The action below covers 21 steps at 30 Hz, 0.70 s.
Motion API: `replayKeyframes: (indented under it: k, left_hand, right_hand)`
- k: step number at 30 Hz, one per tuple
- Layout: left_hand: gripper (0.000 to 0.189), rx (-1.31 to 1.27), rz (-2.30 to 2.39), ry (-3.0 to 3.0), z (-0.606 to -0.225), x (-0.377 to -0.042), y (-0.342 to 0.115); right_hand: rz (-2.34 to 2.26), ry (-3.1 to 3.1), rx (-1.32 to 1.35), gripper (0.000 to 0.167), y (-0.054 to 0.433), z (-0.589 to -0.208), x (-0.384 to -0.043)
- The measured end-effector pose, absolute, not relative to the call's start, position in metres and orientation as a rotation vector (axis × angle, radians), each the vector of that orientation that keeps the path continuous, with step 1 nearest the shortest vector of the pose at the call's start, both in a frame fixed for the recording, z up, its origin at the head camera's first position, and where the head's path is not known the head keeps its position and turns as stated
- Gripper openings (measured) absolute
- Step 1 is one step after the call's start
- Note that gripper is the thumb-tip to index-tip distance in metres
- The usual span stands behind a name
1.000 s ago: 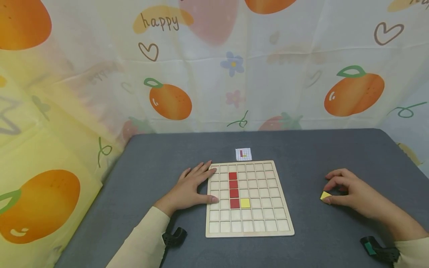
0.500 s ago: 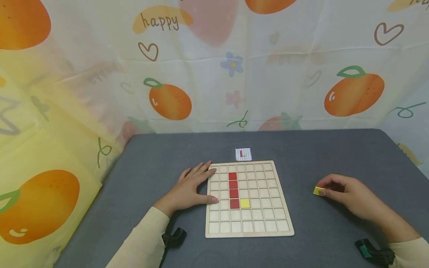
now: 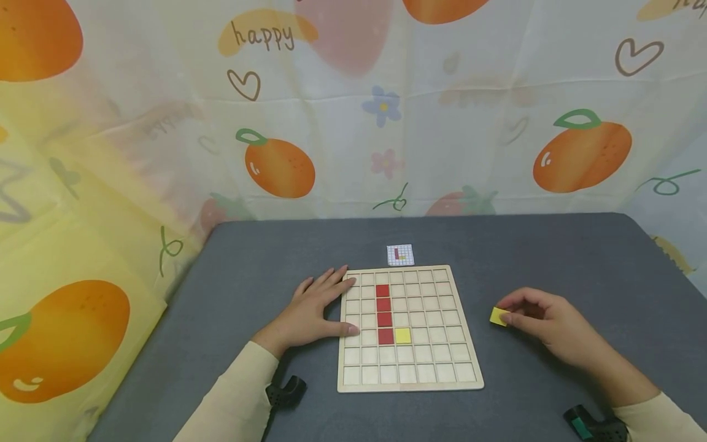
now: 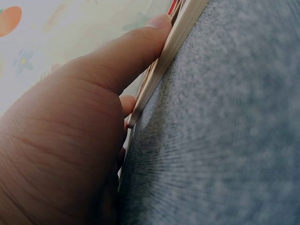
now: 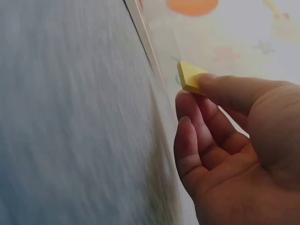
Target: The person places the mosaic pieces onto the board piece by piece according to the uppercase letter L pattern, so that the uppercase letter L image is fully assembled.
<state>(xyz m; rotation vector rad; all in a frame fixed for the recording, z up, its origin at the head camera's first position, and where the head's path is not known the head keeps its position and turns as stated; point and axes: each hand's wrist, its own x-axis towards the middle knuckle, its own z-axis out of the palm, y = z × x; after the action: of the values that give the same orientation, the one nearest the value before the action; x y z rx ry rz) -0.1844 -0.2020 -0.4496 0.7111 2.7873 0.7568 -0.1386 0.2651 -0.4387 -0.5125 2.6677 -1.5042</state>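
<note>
A wooden grid board (image 3: pixel 386 387) lies in the middle of the table. Several red square tiles (image 3: pixel 384 319) form a column on it, and a yellow tile (image 3: pixel 403 336) sits to the right of the lowest one. My left hand (image 3: pixel 309 313) rests on the board's left edge, fingers spread, with the thumb and a fingertip on the rim; the left wrist view shows the thumb (image 4: pixel 126 56) on top of the edge. To the right of the board, my right hand (image 3: pixel 552 325) pinches another yellow tile (image 5: pixel 190 78) between thumb and fingers, above the table.
A small printed card (image 3: pixel 400 255) with a grid pattern lies just behind the board. The dark grey table (image 3: pixel 287 245) ends at a fruit-print cloth (image 3: pixel 342 123) at the back and left. Black wrist mounts (image 3: pixel 286 393) sit under both wrists.
My right hand has moved left toward the board, carrying the yellow tile. The left hand, the board and the tiles on it have stayed in place.
</note>
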Motion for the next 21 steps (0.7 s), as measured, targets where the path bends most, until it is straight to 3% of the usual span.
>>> replayKeyframes:
  k: [21]
  left_hand:
    - [0.106, 0.716, 0.757, 2.786, -0.449, -0.184, -0.202]
  right_hand:
    - [-1.646, 2.511, -0.883, 0.018, 0.186, -0.449, -0.128]
